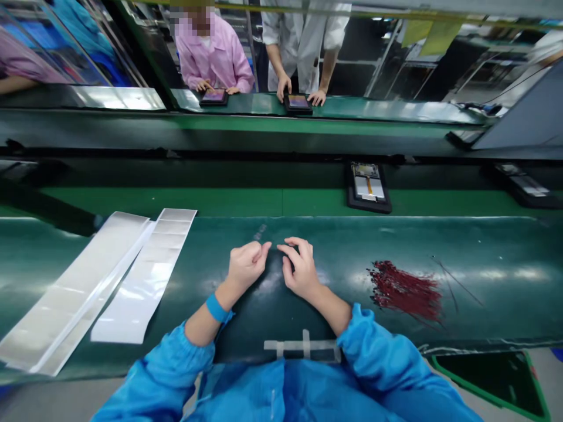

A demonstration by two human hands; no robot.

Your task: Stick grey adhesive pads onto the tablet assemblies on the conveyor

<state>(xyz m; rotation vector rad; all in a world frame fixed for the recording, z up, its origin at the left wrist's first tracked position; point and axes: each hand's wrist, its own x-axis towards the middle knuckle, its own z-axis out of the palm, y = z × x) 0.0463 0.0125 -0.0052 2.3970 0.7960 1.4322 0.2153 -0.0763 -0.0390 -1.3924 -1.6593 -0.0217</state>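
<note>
My left hand [247, 265] is closed over the middle of the green work surface [343, 240], thumb pressed along the curled fingers; anything in its grip is too small or hidden to make out. Just to its right is my right hand [301, 267], with thumb and fingers bent but apart and nothing visible between them. The fingertips of both hands are close together, with a small gap. A blue band [216, 307] circles my left wrist. Right of my hands lies a bundle of thin dark-red wires [407, 293], with a few loose strands beside it.
Long whitish strips of sheet [147, 272] lie at left. Beyond the work surface, a green belt [246, 202] carries an opened device in a black tray [368, 187] and another tray [528, 184]. Co-workers handle devices [299, 103] across the line. A green bin [492, 375] stands below right.
</note>
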